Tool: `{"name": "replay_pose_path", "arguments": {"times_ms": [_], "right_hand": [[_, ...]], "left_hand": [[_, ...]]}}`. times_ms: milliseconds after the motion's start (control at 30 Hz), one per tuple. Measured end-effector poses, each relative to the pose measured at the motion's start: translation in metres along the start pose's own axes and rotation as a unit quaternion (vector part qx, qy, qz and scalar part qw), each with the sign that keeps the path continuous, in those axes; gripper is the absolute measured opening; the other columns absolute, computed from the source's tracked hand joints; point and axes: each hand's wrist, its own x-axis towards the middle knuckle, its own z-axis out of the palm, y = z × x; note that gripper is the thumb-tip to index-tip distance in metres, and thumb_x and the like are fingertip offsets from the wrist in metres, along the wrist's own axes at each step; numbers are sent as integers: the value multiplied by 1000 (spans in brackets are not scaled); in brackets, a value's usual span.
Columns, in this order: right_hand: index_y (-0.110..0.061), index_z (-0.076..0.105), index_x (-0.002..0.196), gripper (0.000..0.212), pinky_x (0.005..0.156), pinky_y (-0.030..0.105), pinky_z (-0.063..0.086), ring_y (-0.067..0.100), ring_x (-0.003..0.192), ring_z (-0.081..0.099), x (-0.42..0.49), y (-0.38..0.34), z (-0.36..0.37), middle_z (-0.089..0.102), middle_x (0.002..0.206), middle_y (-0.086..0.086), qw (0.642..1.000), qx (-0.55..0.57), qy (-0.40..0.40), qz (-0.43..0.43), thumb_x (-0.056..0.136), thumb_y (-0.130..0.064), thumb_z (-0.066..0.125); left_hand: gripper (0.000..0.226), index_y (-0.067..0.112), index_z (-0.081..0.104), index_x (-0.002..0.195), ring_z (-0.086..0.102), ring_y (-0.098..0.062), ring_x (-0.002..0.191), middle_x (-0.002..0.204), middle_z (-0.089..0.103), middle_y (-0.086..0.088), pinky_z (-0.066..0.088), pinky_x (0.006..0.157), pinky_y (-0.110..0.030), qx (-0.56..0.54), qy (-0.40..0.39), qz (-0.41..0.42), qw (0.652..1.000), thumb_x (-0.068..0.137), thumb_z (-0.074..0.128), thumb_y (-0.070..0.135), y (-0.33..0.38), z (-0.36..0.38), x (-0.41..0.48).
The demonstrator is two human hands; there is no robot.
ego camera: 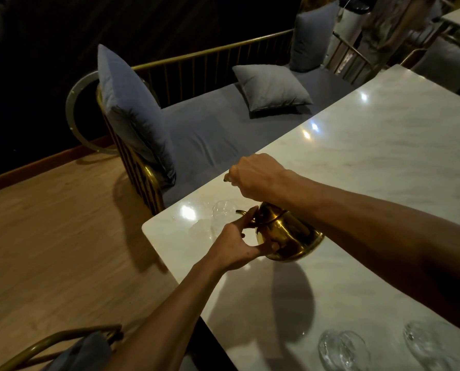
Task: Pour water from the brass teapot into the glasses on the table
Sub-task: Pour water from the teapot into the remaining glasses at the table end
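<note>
Brass teapot [285,234] hangs tilted above the table [384,145]. The right hand [255,178] is fisted over it, apparently on its handle, and the left hand [236,245] grips it by the spout. 2 glasses [223,210] just beyond the spout seem to be the ones being filled. 2 near glasses [341,349], well behind the teapot, probably still wait.

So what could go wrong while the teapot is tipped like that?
The glasses near the brass teapot stand close to the corner of the table, so a bump might push one off. They are clear and the room is dim, so the water may miss a rim.
</note>
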Motion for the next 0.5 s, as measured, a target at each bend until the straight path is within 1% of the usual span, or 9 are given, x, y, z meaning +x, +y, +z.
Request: {"name": "replay_pose_path", "arguments": {"times_ms": [200, 500], "right_hand": [[-15, 61, 127, 34, 79, 32, 55, 23, 87, 70, 3, -2, 1, 70, 111, 6, 1000, -8, -4, -3, 94, -19, 56], [-16, 61, 127, 34, 78, 32, 54, 23, 88, 70, 7, -2, -1, 70, 111, 5, 1000, -13, -9, -2, 93, -18, 56]], "left_hand": [[90, 34, 28, 154, 50, -24, 133, 152, 47, 2, 46, 102, -34, -2, 4, -4, 1000, 80, 79, 42, 0, 0, -1], [87, 33, 29, 153, 50, -23, 134, 150, 49, 3, 44, 102, -31, -7, 9, 3, 1000, 81, 78, 40, 1, -2, -2]]}}
